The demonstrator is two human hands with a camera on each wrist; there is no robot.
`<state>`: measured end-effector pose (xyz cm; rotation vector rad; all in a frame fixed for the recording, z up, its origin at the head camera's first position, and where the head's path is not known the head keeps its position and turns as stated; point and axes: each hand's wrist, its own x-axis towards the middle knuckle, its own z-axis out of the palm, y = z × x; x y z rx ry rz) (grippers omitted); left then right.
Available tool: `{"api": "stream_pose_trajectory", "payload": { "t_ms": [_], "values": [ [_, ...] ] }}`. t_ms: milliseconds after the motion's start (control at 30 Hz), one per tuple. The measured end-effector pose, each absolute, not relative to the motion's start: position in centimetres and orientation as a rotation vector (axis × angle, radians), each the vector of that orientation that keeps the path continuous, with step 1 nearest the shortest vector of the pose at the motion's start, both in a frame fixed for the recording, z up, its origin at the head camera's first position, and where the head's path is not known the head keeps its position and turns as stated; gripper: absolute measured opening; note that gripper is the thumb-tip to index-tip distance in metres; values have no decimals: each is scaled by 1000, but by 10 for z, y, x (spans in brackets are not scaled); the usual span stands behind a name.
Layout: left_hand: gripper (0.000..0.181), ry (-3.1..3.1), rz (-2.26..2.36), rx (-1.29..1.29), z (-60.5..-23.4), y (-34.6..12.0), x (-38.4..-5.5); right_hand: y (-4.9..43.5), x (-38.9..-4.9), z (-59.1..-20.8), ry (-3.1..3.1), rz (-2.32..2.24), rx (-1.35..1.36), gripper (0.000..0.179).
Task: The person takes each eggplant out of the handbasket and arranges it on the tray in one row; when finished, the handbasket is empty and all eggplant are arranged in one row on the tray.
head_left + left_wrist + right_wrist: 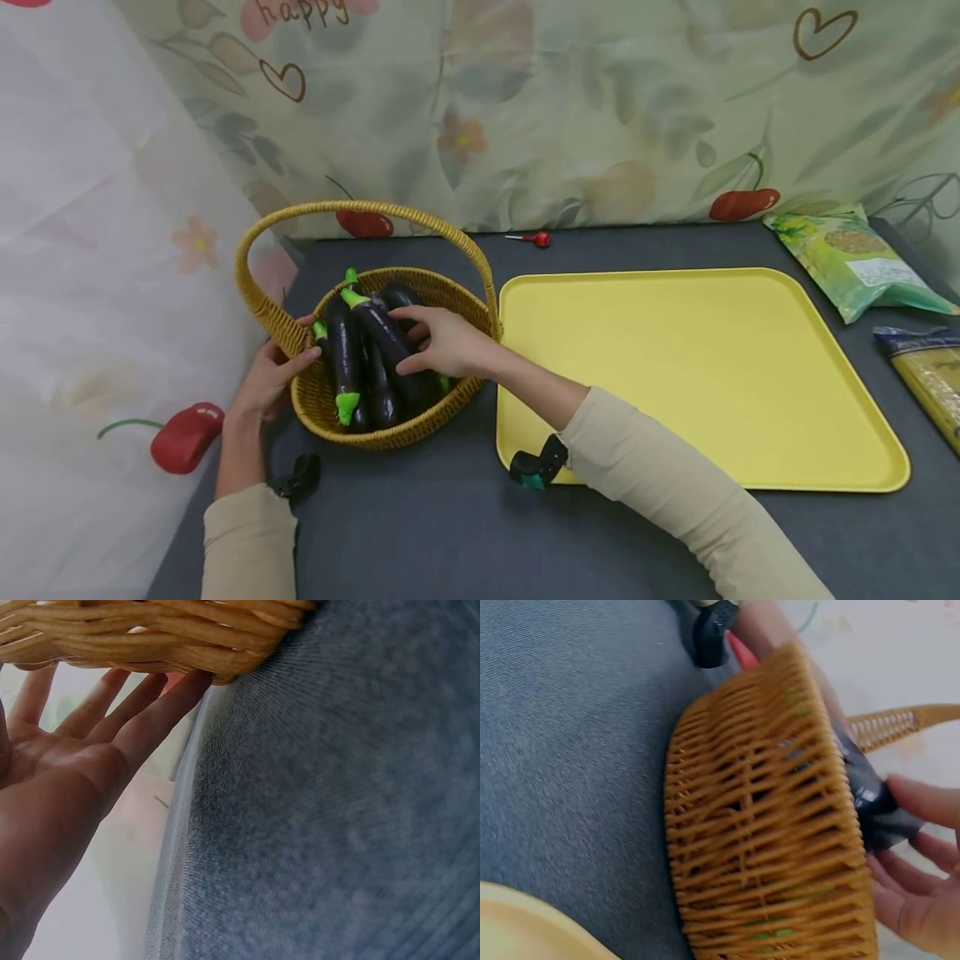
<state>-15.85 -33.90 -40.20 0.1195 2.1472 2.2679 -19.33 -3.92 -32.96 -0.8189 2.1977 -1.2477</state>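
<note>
A wicker basket (390, 437) with a tall arched handle holds several dark purple eggplants with green caps. My left hand (264, 379) holds the basket's left side, thumb over the rim by the handle's foot. From below, the left wrist view has that hand's fingers (150, 720) against the outside of the weave. Reaching in from the right, my right hand (450, 343) grips the top eggplant (382, 332) between thumb and fingers. That eggplant (874, 802) shows above the rim in the right wrist view, partly hidden by the basket wall.
A yellow tray (697, 375) lies right of the basket on the dark grey table (420, 533). At the far right are a green bag (862, 258) and a clear packet (926, 375). A small red-handled item (540, 240) lies at the back. Patterned cloth (585, 117) hangs behind.
</note>
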Motion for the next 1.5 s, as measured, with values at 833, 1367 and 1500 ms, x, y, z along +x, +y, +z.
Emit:
{"api": "stream_pose_trajectory", "payload": {
  "t_ms": [833,1367,1500],
  "values": [
    [42,2196,2233,145,-400,-334,-165,62,-169,-331,1645,-1521,-643,74],
    [42,2198,2219,137,-397,-337,-162,157,-186,-384,1700,-1430,-441,78],
    [41,2193,2220,151,-400,-340,-161,158,-195,-392,1729,-1537,-307,76]
  ]
}}
